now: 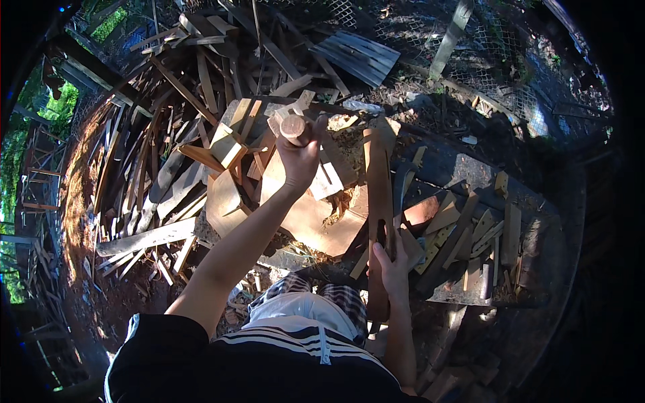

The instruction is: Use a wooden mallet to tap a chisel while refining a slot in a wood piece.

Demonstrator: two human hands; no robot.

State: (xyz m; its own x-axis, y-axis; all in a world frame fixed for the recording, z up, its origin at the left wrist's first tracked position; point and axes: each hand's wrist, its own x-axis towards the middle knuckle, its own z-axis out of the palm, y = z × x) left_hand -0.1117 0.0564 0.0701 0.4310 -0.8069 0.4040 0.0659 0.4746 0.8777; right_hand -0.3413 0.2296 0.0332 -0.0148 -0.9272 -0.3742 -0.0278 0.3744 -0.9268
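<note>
My left hand is raised over the middle of the work area, fingers wrapped around a wooden tool with a round end. That end faces up, and the rest of the tool is partly hidden by the hand. On the right, my right hand grips a long wooden bar with a slot in it, like a wooden hand plane body. The thumb lies near the slot; the other fingers are mostly hidden. Below my left hand is a broad pale wooden slab with wood shavings on it.
Angular wood offcuts lie left of the slab. On the right, a dark bench top bears several wood blocks and strips. A large heap of scrap wood fills the left side. Corrugated sheet lies at the back.
</note>
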